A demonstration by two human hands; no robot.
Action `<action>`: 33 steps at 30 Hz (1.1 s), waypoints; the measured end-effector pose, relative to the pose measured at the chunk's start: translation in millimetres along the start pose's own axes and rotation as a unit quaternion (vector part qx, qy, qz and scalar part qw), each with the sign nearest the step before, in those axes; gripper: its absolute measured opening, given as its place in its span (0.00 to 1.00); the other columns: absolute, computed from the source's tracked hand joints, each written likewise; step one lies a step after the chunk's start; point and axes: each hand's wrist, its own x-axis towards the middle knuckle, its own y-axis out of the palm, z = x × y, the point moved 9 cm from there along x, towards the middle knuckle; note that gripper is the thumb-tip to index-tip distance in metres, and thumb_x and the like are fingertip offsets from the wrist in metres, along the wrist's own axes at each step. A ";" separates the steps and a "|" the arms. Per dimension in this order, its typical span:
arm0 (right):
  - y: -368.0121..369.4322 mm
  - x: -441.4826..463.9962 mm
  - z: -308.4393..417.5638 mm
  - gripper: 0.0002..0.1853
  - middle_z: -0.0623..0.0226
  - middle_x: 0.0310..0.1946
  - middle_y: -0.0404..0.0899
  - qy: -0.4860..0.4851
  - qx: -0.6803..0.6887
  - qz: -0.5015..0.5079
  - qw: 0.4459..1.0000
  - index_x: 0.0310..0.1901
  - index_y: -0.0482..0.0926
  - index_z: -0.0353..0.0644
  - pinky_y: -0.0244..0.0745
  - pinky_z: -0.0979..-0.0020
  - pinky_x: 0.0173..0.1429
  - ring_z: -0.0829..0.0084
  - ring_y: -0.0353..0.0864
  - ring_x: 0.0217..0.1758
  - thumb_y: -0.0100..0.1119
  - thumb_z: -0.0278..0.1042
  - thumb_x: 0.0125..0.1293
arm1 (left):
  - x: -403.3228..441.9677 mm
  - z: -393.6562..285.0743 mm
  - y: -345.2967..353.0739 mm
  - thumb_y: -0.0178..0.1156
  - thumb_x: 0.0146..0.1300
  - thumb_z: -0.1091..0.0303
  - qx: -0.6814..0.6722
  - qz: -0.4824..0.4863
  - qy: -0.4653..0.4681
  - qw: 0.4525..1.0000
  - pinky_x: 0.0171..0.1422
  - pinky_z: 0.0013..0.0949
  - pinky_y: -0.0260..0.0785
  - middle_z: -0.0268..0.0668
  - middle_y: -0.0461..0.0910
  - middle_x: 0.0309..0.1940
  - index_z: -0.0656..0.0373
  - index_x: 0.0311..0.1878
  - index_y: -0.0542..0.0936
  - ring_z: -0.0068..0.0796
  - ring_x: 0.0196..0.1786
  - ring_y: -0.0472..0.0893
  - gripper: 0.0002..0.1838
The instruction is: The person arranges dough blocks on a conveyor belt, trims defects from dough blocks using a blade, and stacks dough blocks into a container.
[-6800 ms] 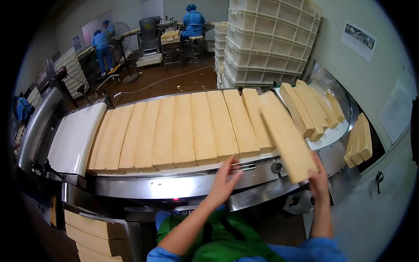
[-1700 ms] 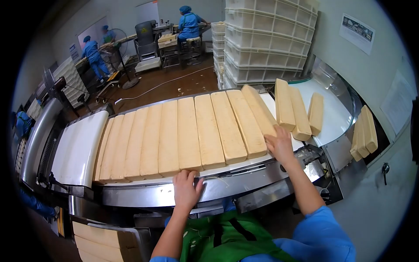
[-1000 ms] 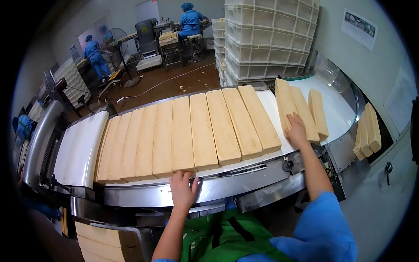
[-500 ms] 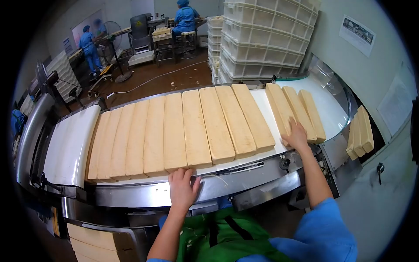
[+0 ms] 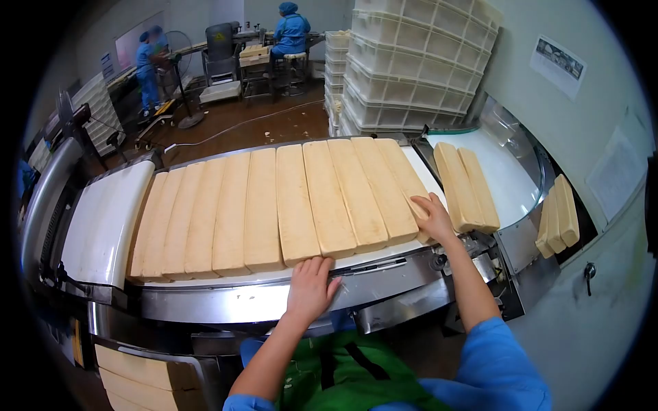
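Note:
Long cream-coloured blocks lie side by side in a row (image 5: 229,212) on the white conveyor belt. My left hand (image 5: 310,291) rests at the row's front edge, fingers stretched out and touching the near end of a block (image 5: 298,205). My right hand (image 5: 436,219) grips the near end of the rightmost block (image 5: 403,168), fingers bent over its top; part of that end is hidden beneath the hand. Two more blocks (image 5: 458,188) lie apart to the right, on the curved white belt (image 5: 504,171).
A metal rail (image 5: 226,305) runs along the conveyor's front. Stacked white crates (image 5: 411,68) stand behind it. More blocks (image 5: 147,377) sit at lower left. Blocks (image 5: 558,216) also show at far right. Two people in blue, one seated (image 5: 291,34) and one standing (image 5: 146,72), are farther back.
My right hand has moved left with one block, which now lies against the row. Two blocks instead of three remain apart on the right. My left hand has shifted slightly right.

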 end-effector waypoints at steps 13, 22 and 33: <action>-67.5 -5.2 -77.8 0.28 0.41 0.64 0.65 0.126 -0.196 -0.122 0.965 0.60 0.73 0.40 0.59 0.56 0.72 0.47 0.65 0.68 0.63 0.41 0.59 | 11.2 -19.2 11.4 0.61 0.62 0.57 -0.014 0.006 0.039 0.999 0.63 0.42 0.62 0.44 0.75 0.49 0.62 0.55 0.74 0.44 0.55 0.73 0.24; -50.6 -18.5 -97.9 0.45 0.44 0.56 0.71 0.282 -0.207 0.023 0.937 0.69 0.63 0.53 0.66 0.51 0.65 0.47 0.68 0.64 0.70 0.49 0.47 | -36.1 36.6 -32.1 0.65 0.57 0.61 0.015 0.003 -0.019 1.000 0.66 0.45 0.59 0.44 0.75 0.54 0.60 0.58 0.74 0.47 0.58 0.71 0.26; -20.5 -6.7 -37.2 0.34 0.56 0.58 0.72 0.031 0.021 0.042 0.998 0.62 0.75 0.50 0.68 0.63 0.65 0.56 0.72 0.62 0.67 0.35 0.49 | -34.1 40.2 -34.7 0.66 0.56 0.58 0.024 -0.017 -0.051 0.998 0.63 0.45 0.59 0.42 0.74 0.46 0.58 0.51 0.77 0.45 0.54 0.71 0.22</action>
